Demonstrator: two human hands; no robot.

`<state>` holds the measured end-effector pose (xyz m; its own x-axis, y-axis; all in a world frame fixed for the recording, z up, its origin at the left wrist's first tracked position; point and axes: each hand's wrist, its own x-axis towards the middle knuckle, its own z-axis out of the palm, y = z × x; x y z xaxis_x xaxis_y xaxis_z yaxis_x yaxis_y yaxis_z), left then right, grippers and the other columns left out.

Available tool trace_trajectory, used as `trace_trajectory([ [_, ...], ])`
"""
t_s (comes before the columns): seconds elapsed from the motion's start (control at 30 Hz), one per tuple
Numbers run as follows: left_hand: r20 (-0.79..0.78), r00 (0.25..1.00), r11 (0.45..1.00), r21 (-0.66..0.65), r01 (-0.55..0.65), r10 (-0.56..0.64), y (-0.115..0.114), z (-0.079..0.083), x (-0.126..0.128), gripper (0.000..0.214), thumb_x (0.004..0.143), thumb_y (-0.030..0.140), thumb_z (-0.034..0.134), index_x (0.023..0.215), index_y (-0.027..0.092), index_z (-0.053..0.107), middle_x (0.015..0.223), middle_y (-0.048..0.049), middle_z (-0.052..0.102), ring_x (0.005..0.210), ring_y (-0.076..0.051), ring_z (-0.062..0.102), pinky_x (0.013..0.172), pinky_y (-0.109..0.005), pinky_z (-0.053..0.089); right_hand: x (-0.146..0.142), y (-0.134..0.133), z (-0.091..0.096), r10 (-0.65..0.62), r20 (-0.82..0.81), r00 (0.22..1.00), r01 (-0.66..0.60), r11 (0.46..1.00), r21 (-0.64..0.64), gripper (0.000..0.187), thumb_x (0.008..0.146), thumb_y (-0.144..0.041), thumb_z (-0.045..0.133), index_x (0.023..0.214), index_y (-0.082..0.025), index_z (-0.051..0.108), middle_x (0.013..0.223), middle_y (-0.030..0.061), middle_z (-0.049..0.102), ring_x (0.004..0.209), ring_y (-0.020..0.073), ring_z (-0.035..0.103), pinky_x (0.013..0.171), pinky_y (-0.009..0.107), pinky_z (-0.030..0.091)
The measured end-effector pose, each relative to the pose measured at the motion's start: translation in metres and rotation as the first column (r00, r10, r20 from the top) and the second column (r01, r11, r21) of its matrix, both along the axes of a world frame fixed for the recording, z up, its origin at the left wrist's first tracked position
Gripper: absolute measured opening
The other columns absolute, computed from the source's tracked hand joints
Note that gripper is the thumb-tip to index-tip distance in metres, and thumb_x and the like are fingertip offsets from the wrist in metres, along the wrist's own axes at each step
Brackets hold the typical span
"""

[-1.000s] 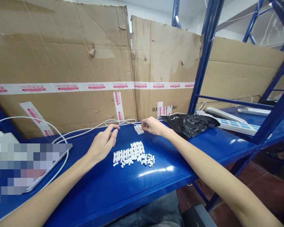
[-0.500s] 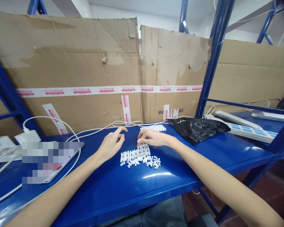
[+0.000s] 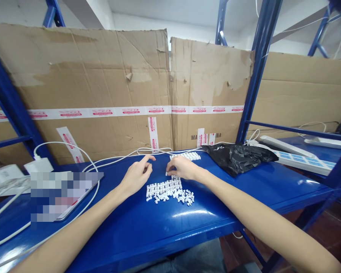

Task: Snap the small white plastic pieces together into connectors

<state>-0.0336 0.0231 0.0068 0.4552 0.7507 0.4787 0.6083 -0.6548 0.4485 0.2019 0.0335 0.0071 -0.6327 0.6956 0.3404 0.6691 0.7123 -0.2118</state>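
Note:
My right hand (image 3: 182, 167) is closed in a pinch on a small white plastic piece (image 3: 166, 174), which shows just below its fingertips. It hovers at the far side of a row of white plastic pieces (image 3: 163, 187) lined up side by side on the blue table. My left hand (image 3: 137, 173) is open to the left of that row, index finger stretched out and thumb apart, with nothing seen in it. In front of the row lies a loose pile of small white pieces (image 3: 184, 196). Another lined-up row of white pieces (image 3: 193, 156) lies behind my right hand, partly hidden by it.
A black plastic bag (image 3: 241, 157) lies at the back right. White cables (image 3: 125, 154) run along the cardboard wall (image 3: 108, 83). At left are a white charger (image 3: 39, 166) and a blurred-out flat device (image 3: 85, 193). A blue shelf post (image 3: 251, 87) rises at right.
My right hand has lifted slightly off the row, and the small white piece now shows at its fingertips. My left hand stays about where it was. The view has shifted a little.

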Motion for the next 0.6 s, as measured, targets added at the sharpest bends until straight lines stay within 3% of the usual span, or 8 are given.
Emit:
trace_trajectory([
  [0.13,0.144,0.989,0.999,0.0,0.042,-0.042,0.002,-0.001,0.002,0.023,0.1,0.032,0.04,0.113,0.021,0.055,0.08,-0.0007,0.064,0.072,-0.018,0.061,0.068,-0.029,0.048,-0.007,-0.008,0.007,-0.021,-0.181,0.983,0.045,0.991,0.125,0.005,0.087,-0.018,0.074,0.092,-0.017,0.075,0.091,0.0051,0.076,0.084,0.0172,0.064,0.081,0.029,0.044],
  [0.27,0.313,0.943,0.979,-0.128,0.156,-0.11,-0.003,-0.002,0.008,0.03,0.099,0.041,0.048,0.117,0.019,0.057,0.099,-0.0068,0.069,0.085,-0.02,0.067,0.072,-0.032,0.053,-0.017,-0.021,0.011,0.022,-0.328,0.944,0.074,0.958,0.277,0.01,0.088,-0.023,0.073,0.092,-0.018,0.066,0.093,0.0037,0.071,0.089,0.018,0.059,0.085,0.031,0.041],
  [0.43,0.438,0.878,0.94,-0.175,0.294,-0.193,-0.013,-0.004,0.02,0.028,0.096,0.04,0.054,0.11,0.017,0.06,0.082,-0.004,0.07,0.072,-0.018,0.067,0.066,-0.03,0.053,-0.027,-0.026,0.005,0.095,-0.33,0.939,0.026,0.939,0.344,0.013,0.092,-0.026,0.069,0.089,-0.019,0.059,0.092,0.0034,0.067,0.087,0.018,0.055,0.083,0.031,0.041],
  [0.6,0.482,0.869,0.979,-0.1,0.178,-0.109,-0.006,-0.003,0.012,0.022,0.095,0.035,0.053,0.107,0.017,0.061,0.072,0.0,0.064,0.064,-0.016,0.061,0.063,-0.029,0.05,-0.031,-0.035,0.008,0.159,-0.372,0.915,-0.019,0.935,0.355,0.01,0.095,-0.028,0.066,0.092,-0.019,0.064,0.094,0.0049,0.067,0.092,0.0196,0.055,0.087,0.033,0.043],
])
